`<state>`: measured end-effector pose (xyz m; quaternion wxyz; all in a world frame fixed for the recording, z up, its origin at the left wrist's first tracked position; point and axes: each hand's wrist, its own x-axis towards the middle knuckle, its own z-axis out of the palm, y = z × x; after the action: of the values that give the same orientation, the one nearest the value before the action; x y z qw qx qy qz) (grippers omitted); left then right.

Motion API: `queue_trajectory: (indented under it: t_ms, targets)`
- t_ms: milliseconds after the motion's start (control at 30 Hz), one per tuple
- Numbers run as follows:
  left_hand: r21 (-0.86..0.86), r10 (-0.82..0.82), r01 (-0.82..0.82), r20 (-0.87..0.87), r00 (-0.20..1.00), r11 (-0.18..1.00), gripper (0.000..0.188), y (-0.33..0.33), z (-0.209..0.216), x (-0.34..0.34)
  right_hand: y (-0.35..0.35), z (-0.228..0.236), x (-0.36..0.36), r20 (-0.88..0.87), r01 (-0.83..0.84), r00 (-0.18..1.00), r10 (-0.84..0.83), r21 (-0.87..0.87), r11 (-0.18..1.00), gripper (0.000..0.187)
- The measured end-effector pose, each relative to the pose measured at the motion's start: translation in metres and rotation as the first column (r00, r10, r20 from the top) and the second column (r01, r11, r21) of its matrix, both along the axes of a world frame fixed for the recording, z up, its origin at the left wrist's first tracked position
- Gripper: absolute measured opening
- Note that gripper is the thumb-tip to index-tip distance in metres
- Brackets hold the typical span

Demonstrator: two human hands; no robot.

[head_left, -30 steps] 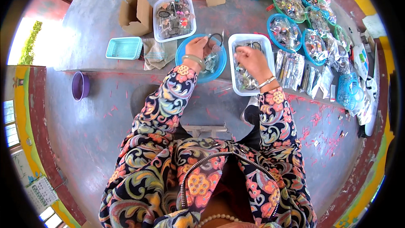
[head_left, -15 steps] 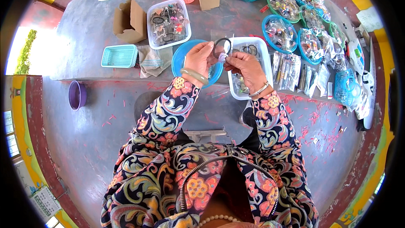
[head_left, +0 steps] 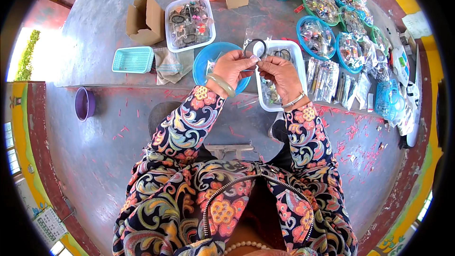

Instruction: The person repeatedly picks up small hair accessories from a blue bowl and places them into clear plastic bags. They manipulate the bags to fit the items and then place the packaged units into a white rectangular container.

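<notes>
The grey surface (head_left: 237,21) spreads beneath and beyond the fingers. The white tray (head_left: 271,108), loaded with dark bands and clear packets, sits under and to the right of them; the blue basin (head_left: 201,62) lies below and to their left. The left hand (head_left: 230,72) and right hand (head_left: 283,77) meet between these two, thumbs and fingers pinched together, clamped on the near end of a black band (head_left: 266,47), whose loop stands up just beyond the fingertips. A clear bag (head_left: 251,33) shows past that loop; whether anything holds it I cannot tell. Smallest is a pale piece (head_left: 254,58) right at the fingertips, too small to identify. The grip looks narrow, so I judge that a springy loop could flick free, or the pale piece slip out, if either pinch loosens or the hands pull unevenly
</notes>
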<state>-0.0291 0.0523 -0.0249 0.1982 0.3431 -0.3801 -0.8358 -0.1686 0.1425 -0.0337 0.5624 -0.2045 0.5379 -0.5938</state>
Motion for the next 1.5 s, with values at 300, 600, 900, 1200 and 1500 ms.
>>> queue_trajectory:
  t_ms: [300,600,900,1200,1500]
  targets:
    - [-0.056,-0.077,0.080,0.048,0.996,0.995,0.013,0.001,-0.001,0.001,-0.001,0.007,0.001,-0.110,0.040,0.993,-0.046,-0.052,0.998,0.016]
    - [-0.033,-0.178,0.185,0.145,0.973,0.982,0.016,0.002,0.000,-0.001,0.001,0.004,0.000,-0.059,0.056,0.997,-0.057,-0.023,0.998,0.016]
    - [-0.006,-0.123,0.123,0.072,0.990,0.992,0.012,0.001,-0.012,0.000,0.002,0.001,-0.004,0.096,0.126,0.988,-0.121,-0.043,0.991,0.018]
    - [0.025,-0.162,0.164,-0.059,0.985,0.986,0.017,0.009,-0.010,-0.005,0.001,-0.002,-0.009,0.253,0.294,0.929,-0.269,-0.067,0.954,0.019]
    - [0.095,-0.123,0.136,-0.123,0.985,0.986,0.024,0.008,-0.013,-0.008,0.000,-0.011,-0.008,0.277,0.361,0.907,-0.318,-0.120,0.925,0.020]
